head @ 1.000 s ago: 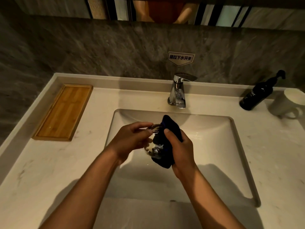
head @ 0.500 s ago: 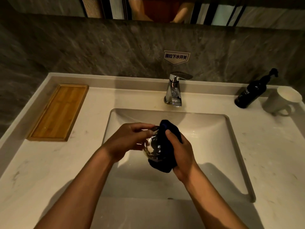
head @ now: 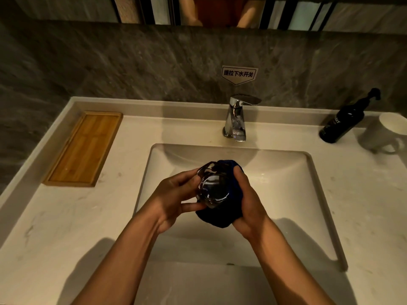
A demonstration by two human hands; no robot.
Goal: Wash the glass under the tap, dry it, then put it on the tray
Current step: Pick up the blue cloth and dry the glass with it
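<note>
Over the sink basin I hold a clear glass tilted on its side, its base turned toward me. My left hand grips the glass from the left. My right hand presses a dark blue cloth against the glass's right side and underside. The chrome tap stands behind the basin, and no water runs from it. A wooden tray lies on the counter at the back left, with nothing on it.
A black pump bottle and a white mug stand at the back right of the pale counter. A dark stone wall with a small sign rises behind the tap.
The glass has turned in my hands so its base faces me more, and the cloth has slid further round its right side. Both hands stay over the basin.
</note>
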